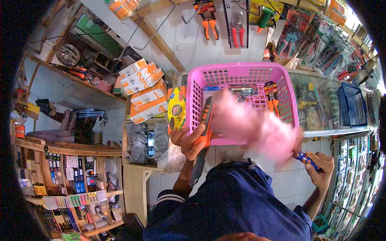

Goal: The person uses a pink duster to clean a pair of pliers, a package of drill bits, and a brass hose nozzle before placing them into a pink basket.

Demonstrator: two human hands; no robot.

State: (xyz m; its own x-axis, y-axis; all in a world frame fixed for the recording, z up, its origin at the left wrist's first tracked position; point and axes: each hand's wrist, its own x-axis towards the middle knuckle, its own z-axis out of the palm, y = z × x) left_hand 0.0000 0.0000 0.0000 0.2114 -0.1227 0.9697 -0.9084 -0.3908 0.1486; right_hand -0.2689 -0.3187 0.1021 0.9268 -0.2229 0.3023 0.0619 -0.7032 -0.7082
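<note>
My left hand (188,141) is closed around a long orange-and-black tool (206,120) lettered "AMEL", held upright at the left side of the pink basket; a dark flat part runs down below my fingers. Its exact kind does not show. In my right hand (321,168), fingers wrapped round the blue handle, is a fluffy pink duster (257,128), blurred by motion. The duster's head stretches across the front of the pink plastic basket (241,69) toward the tool. Inside the basket lie packaged tools, among them orange-handled pliers (273,100).
White-and-orange boxes (148,96) are stacked left of the basket, with a yellow-green package (177,108) between. On the right is a glass counter (313,104) bearing a dark blue basket (353,105). Carded pliers (209,24) hang on the wall. Wooden shelves (76,176) stand lower left.
</note>
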